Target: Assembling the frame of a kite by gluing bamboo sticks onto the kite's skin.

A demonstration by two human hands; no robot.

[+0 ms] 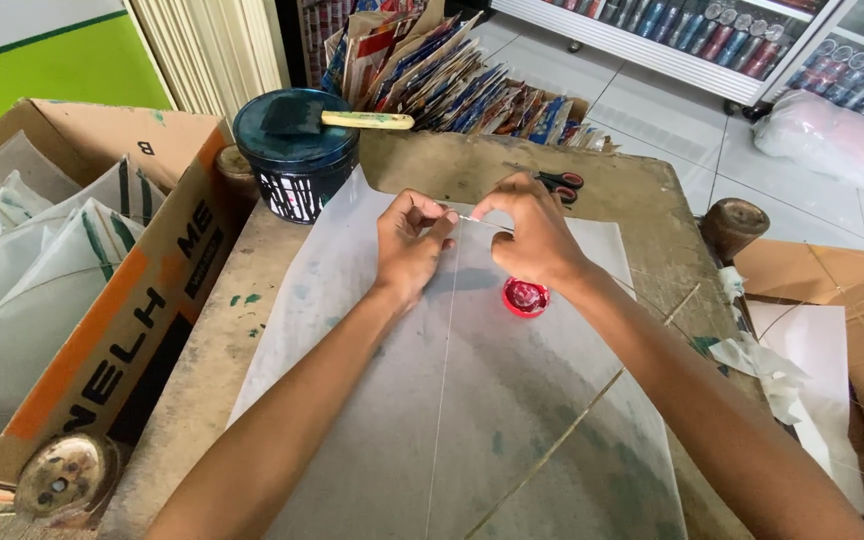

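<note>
tub: dark round plastic tub [295, 150], foam brush with pale wooden handle [337, 119] lying on its lid
box: brown cardboard box [122, 290] left, holding folded translucent sheets [22, 260]
scissors: red-handled scissors [560, 185] on worn table [202, 350]
packets: colourful packets [452, 85] behind table

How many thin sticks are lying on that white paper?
2. One thin stick runs straight down from the hands; the other stick slants from lower centre toward the table's right edge. More may be hidden under the arms.

I work at a worn, paint-stained surface [652, 215]. Beyond it lies a white tiled floor [672, 110] in daylight, with glass-fronted drink coolers [712, 40] along the far wall.
</note>
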